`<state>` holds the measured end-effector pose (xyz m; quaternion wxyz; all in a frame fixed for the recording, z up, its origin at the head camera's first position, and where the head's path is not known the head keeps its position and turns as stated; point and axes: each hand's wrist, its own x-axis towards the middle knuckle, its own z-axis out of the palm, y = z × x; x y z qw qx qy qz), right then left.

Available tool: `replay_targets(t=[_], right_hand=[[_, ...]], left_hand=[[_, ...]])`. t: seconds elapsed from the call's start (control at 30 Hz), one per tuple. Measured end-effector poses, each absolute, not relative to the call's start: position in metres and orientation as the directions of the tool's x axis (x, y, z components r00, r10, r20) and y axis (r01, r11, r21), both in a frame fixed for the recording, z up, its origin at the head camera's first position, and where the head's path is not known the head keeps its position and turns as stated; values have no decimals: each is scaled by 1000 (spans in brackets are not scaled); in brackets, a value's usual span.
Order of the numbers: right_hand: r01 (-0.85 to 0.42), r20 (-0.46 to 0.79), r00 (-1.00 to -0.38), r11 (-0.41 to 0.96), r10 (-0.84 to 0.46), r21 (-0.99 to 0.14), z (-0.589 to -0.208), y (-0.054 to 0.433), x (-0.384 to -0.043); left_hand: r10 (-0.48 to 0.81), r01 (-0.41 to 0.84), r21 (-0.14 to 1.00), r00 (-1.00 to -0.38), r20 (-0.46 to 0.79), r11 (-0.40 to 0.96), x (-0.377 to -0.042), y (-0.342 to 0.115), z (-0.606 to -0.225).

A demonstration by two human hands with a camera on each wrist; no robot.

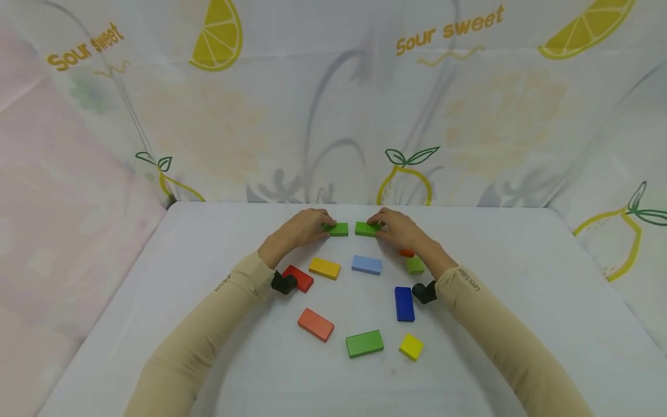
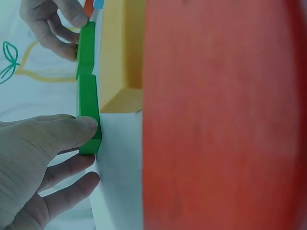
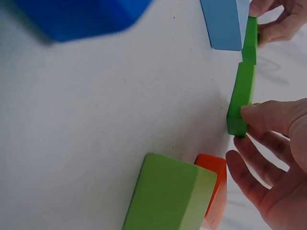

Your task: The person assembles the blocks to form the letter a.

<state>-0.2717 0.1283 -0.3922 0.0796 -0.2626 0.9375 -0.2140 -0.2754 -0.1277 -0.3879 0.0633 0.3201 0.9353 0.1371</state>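
Near the far edge of the table, my left hand (image 1: 307, 227) pinches the outer end of a green block (image 1: 340, 229). My right hand (image 1: 398, 229) pinches another green block (image 1: 367, 229) by its outer end. The two blocks lie roughly in line, with a small gap between their inner ends in the head view. In the left wrist view the thumb (image 2: 86, 125) lies on the face of the left green block (image 2: 87, 96). From the right wrist, thumb and fingers hold the end of the right green block (image 3: 241, 91), the other fingers spread below it.
Closer in lie a yellow-orange block (image 1: 325, 268), a light blue block (image 1: 367, 264), a red block (image 1: 299, 278), a coral block (image 1: 315, 324), a dark blue block (image 1: 404, 304), a green block (image 1: 365, 344) and a yellow block (image 1: 411, 347). A light green block (image 1: 414, 265) and an orange block (image 1: 406, 253) sit by the right wrist.
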Motion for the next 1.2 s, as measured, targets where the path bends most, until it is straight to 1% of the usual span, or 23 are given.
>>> replay_targets(t=[0.6, 0.83, 1.2], right_hand=[[-507, 23, -832, 743, -554, -438, -391, 133, -267], [-486, 10, -842, 750, -540, -449, -392, 137, -266], [-489, 18, -840, 743, -542, -457, -393, 140, -266]], left_hand=[[609, 584, 239, -792, -45, 776, -277, -115, -392], [598, 577, 201, -799, -65, 792, -276, -107, -394], [610, 582, 228, -789, -75, 780, -277, -104, -391]])
